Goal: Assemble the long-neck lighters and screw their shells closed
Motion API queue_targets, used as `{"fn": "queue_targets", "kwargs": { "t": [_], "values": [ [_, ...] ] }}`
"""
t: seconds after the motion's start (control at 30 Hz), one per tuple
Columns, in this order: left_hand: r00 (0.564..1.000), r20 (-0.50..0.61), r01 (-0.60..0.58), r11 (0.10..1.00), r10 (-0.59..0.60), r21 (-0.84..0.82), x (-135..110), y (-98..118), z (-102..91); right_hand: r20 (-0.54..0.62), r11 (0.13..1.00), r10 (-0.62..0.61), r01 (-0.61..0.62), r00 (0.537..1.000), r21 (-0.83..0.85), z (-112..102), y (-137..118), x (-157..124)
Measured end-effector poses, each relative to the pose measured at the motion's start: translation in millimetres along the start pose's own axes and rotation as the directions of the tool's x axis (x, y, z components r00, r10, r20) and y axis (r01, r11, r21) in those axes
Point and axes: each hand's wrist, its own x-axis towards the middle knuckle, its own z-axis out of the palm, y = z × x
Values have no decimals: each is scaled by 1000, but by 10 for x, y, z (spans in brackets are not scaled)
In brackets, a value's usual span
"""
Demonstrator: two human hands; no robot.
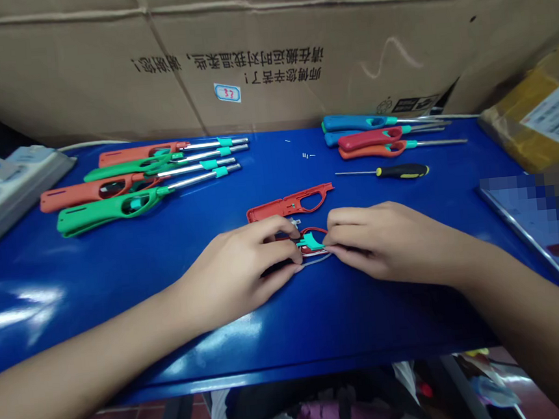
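Observation:
Both hands meet over an opened red lighter body with a teal trigger point(310, 241) lying on the blue table point(119, 276). My left hand point(245, 264) is curled over its left part, fingers pinching it. My right hand point(384, 239) pinches its right end, fingers closed. Most of the body is hidden under my hands. Just behind lies a separate red lighter shell half point(291, 204).
Several long-nosed lighters, green and orange, lie at the back left point(140, 179). Others, blue and red, lie at the back right point(375, 137), with a black-and-yellow screwdriver point(394, 172) in front. Tiny screws point(307, 155) lie mid-back. Cardboard boxes point(265, 48) wall the rear; a power strip point(8, 187) sits left, a tablet point(545, 225) right.

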Motion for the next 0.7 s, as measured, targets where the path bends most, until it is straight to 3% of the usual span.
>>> {"fn": "queue_targets", "kwargs": {
  "t": [0.5,0.7],
  "values": [
    [998,46,55,998,-54,-32,-20,-3,-29,-33,995,-72,69,997,-78,48,-29,15],
    [999,-35,6,993,-10,-115,5,-9,-87,-27,995,-64,62,998,-81,38,-48,17]
  ]
}}
